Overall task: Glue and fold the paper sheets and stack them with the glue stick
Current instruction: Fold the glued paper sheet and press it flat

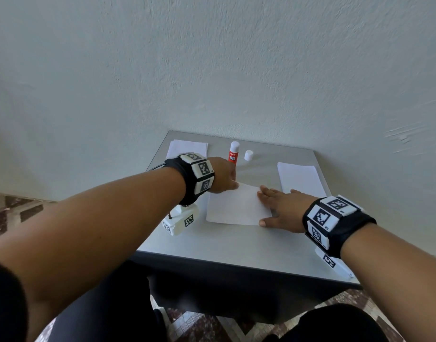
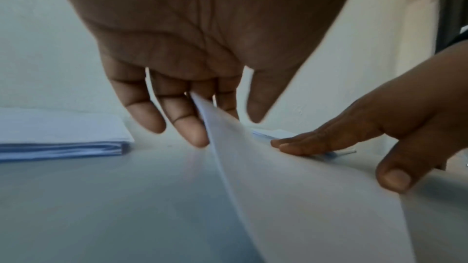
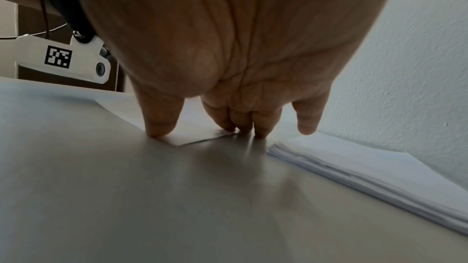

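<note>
A white paper sheet (image 1: 236, 208) lies in the middle of the grey table (image 1: 236, 245). My left hand (image 1: 230, 183) pinches its far left corner and lifts it; in the left wrist view the sheet (image 2: 291, 197) curves up between the thumb and fingers (image 2: 192, 131). My right hand (image 1: 264, 206) lies flat, its straight fingers pressing on the sheet's right edge (image 3: 195, 129). The red-and-white glue stick (image 1: 233, 153) stands upright behind the left hand, with its white cap (image 1: 248, 155) on the table beside it.
A pile of folded papers (image 1: 187, 148) sits at the far left corner, also seen as a folded pile (image 2: 60, 139). A stack of flat sheets (image 1: 301, 178) lies right of my right hand, close to its little finger (image 3: 307, 125). A wall stands just behind the table.
</note>
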